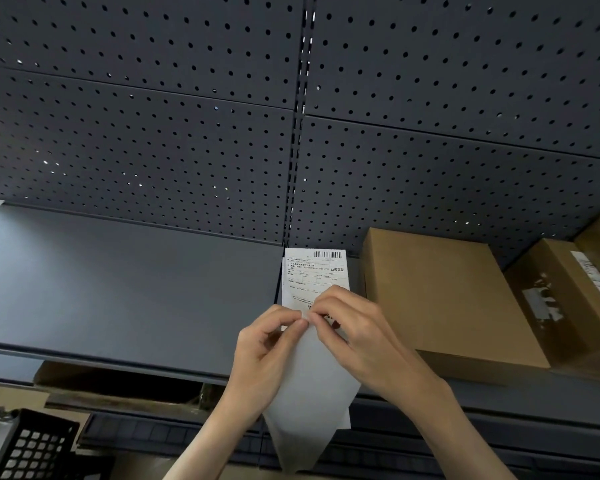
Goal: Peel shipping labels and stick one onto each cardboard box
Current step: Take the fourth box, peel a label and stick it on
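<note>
Before the shelf (118, 289), both hands' grips, left (269, 344) and right (352, 327), pinch the label (314, 271).

- Pegboard (153, 133): dark grey, dotted with even rows of small black holes.
- Shelf (118, 289): plain dark grey.
- Shipping label (314, 271): white, with black print and a barcode.
- Backing sheet (309, 410): plain pale grey.
- Cardboard box (440, 292): plain brown.
- Basket (32, 445): black mesh grid.
</note>
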`<action>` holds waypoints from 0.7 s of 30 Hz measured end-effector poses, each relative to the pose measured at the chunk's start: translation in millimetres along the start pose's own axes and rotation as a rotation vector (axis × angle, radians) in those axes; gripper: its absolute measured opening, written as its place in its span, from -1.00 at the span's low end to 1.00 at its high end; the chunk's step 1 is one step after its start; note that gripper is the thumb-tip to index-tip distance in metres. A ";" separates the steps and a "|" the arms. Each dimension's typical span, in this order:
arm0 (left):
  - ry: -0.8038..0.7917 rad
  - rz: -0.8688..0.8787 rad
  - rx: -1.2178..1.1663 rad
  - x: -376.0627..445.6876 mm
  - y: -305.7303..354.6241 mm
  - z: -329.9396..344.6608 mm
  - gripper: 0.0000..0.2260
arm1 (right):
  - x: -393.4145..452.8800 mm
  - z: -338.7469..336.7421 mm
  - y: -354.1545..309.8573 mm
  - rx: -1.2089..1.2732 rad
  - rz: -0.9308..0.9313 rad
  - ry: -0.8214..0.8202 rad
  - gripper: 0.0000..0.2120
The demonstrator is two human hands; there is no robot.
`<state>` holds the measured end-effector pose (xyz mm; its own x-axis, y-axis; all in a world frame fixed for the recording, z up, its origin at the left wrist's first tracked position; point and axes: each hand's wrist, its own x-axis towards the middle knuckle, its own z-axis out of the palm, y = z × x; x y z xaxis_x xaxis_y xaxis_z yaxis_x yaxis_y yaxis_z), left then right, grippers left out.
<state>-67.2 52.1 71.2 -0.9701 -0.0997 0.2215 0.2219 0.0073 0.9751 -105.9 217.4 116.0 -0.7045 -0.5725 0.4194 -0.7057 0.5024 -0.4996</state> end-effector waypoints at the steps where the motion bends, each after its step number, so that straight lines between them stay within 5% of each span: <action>1: -0.001 0.012 0.023 -0.4 0.0 -0.2 -0.89 | -0.2 -0.3 -1.2 0.025 0.025 0.008 -0.85; 11: 0.177 -0.243 -0.081 -12.6 3.7 2.4 -0.77 | 2.3 -9.2 6.3 0.412 0.493 0.252 -0.84; 21: 0.296 -0.413 -0.054 -23.7 -18.6 -14.3 -0.85 | 11.0 -42.3 40.6 0.291 0.636 0.397 -0.77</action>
<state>-46.9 40.0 47.6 -0.9100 -0.3612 -0.2034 -0.1617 -0.1424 0.9765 -145.4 258.9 132.3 -0.9776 0.0672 0.1992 -0.1511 0.4343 -0.8880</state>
